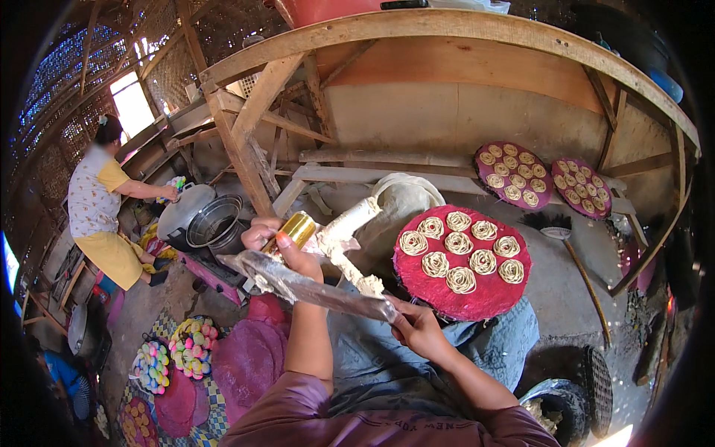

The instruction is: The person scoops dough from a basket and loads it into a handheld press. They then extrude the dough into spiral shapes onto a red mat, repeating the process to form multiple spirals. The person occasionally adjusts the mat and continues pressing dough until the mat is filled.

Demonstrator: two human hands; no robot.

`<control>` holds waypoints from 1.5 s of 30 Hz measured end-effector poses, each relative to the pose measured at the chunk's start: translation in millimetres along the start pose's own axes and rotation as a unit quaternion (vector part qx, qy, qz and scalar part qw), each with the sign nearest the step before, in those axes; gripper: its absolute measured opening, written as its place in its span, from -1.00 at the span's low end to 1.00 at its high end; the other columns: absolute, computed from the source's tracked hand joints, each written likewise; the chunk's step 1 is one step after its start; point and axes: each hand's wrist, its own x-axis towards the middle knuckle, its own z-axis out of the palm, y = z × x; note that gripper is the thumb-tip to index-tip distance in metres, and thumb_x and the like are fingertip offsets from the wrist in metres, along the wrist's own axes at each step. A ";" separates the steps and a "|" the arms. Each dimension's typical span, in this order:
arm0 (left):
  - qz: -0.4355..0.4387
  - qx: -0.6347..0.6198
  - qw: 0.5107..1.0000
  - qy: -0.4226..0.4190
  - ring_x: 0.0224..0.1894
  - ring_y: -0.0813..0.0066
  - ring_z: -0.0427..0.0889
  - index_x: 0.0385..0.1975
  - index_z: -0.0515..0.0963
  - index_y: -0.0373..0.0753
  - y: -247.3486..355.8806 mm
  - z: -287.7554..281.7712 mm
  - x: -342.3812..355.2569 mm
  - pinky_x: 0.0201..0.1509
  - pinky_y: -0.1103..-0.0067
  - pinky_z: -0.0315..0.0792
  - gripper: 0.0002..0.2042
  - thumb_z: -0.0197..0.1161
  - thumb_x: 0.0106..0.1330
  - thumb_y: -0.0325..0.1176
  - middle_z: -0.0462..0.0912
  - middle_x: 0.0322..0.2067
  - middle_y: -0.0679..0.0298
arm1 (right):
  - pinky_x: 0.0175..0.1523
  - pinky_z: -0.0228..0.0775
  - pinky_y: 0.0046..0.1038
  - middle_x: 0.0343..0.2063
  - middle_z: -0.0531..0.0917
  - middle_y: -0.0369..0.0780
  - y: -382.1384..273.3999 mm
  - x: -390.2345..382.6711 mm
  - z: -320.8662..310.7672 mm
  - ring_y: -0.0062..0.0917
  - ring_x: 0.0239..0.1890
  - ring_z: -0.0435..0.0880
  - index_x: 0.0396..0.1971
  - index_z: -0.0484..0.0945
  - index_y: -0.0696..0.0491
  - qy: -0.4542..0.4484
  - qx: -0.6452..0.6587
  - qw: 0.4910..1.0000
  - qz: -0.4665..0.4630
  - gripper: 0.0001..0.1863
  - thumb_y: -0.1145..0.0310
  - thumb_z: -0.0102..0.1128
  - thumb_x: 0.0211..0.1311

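My left hand (294,253) is closed around a gold metal cylinder (298,229) and the near end of a long, flat wooden-looking board (316,283). My right hand (421,328) grips the board's other end between thumb and fingers. A pale, dough-coated rod (351,223) sticks up beyond the board, and lumps of dough (350,272) cling along it. How the rod joins the board cannot be made out. Just past my right hand, a round red mat (477,298) bears several coiled noodle-like dough rosettes (458,243), resting by my lap.
A cloth-covered, pale rounded bundle (406,195) stands behind the red mat. Two more mats of rosettes (514,175) lean by the wall under a wooden table (477,22). At left a person (100,194) tends a large pot (186,208). A broom (581,276) and a bucket (555,395) are at right.
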 end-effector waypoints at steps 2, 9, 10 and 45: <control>-0.011 -0.019 1.000 -0.022 -0.28 0.47 0.29 -0.29 0.19 -0.19 -5.0 3.7 -5.8 -0.10 0.56 0.25 -0.70 0.10 0.32 -0.14 0.29 -0.37 0.25 | -0.45 0.21 -0.67 -0.57 0.40 -0.44 -8.3 2.2 -0.5 -0.78 -0.55 0.33 0.21 0.42 0.09 -0.011 0.042 0.999 0.010 -0.60 0.35 0.01 0.42; 0.100 0.106 0.979 -0.141 -0.16 0.36 0.36 -0.18 0.32 -0.26 -61.2 1.5 9.6 0.04 0.48 0.26 -0.75 0.11 0.33 -0.23 0.39 -0.25 0.18 | -0.39 0.29 -0.66 -0.49 0.50 -0.43 -50.8 -107.7 -105.3 -0.78 -0.51 0.37 0.10 0.50 0.12 0.123 -0.071 0.983 0.115 -0.65 0.29 0.06 0.41; 0.076 0.121 0.976 -0.164 -0.15 0.35 0.37 -0.17 0.32 -0.26 -75.2 2.5 17.3 0.04 0.48 0.27 -0.74 0.11 0.32 -0.23 0.39 -0.24 0.17 | -0.43 0.27 -0.68 -0.51 0.50 -0.43 -57.9 -141.2 -121.7 -0.79 -0.51 0.39 0.05 0.53 0.15 0.180 -0.061 0.977 0.099 -0.67 0.29 0.08 0.40; 0.363 -0.394 0.653 -0.535 -0.52 0.41 0.46 -0.48 0.34 -0.11 243.2 314.9 -263.8 -0.55 0.46 0.35 -0.80 0.23 0.01 -0.24 0.34 -0.52 0.30 | -0.09 0.55 -0.27 -0.23 0.70 -0.13 157.5 -422.8 -238.8 -0.22 -0.16 0.69 -0.17 0.69 -0.13 0.368 -0.380 0.608 0.592 -0.68 0.18 0.09 0.10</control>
